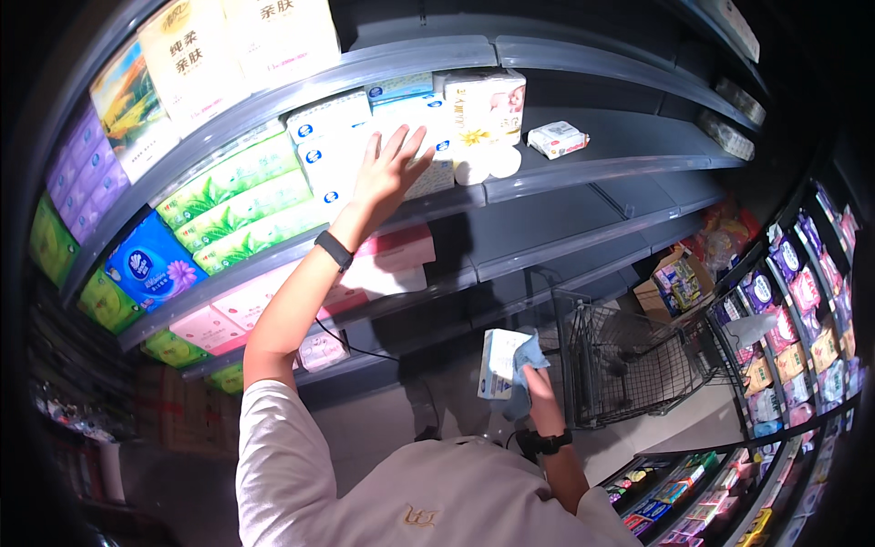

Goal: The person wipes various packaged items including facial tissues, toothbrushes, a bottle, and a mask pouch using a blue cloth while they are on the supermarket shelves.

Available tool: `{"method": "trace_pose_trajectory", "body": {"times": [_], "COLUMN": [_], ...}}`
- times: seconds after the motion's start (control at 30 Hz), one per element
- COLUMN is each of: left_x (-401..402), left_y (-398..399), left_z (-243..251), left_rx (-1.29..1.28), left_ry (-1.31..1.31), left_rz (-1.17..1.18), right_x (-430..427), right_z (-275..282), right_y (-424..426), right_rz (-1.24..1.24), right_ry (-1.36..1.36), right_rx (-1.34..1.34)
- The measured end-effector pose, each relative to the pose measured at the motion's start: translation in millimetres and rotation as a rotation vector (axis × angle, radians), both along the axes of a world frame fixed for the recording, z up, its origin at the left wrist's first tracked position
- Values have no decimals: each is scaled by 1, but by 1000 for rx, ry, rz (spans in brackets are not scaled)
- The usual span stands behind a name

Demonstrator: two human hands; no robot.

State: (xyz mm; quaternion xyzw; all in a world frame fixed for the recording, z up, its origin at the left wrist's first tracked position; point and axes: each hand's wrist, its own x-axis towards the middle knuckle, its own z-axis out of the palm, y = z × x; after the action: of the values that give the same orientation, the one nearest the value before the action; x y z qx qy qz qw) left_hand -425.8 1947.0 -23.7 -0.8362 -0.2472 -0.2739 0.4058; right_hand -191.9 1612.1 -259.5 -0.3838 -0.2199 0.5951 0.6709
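My left hand point(391, 171) reaches up to the shelf with its fingers spread and nothing in them. It is in front of stacked white and blue tissue packs point(327, 164); whether it touches them I cannot tell. Just right of these packs stands a white toilet-roll pack point(487, 109), with loose white rolls point(504, 163) before it. Lower down, near my body, my right hand point(541, 390) grips a white and pale blue tissue pack point(499, 362) together with a light blue cloth point(531, 354). Part of the cloth hangs below the hand.
Green tissue packs point(239, 191) fill the shelf on the left. Further right lies a small white pack point(558, 139). A wire shopping cart point(636, 369) stands on the floor at right, near an open cardboard box point(653, 294). A stocked rack point(786, 308) borders the far right.
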Motion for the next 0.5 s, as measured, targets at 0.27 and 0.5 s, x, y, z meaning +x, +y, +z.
{"method": "trace_pose_trajectory", "body": {"times": [0.27, 0.5], "left_x": [-17, 35], "left_y": [-16, -215], "left_z": [4, -43], "left_rx": [46, -1103], "left_ry": [-10, -526], "left_rz": [-15, -476], "right_x": [-10, -6], "right_z": [69, 104], "right_y": [-6, 6], "right_rz": [102, -327], "right_ry": [-95, -103], "right_rx": [121, 324]}}
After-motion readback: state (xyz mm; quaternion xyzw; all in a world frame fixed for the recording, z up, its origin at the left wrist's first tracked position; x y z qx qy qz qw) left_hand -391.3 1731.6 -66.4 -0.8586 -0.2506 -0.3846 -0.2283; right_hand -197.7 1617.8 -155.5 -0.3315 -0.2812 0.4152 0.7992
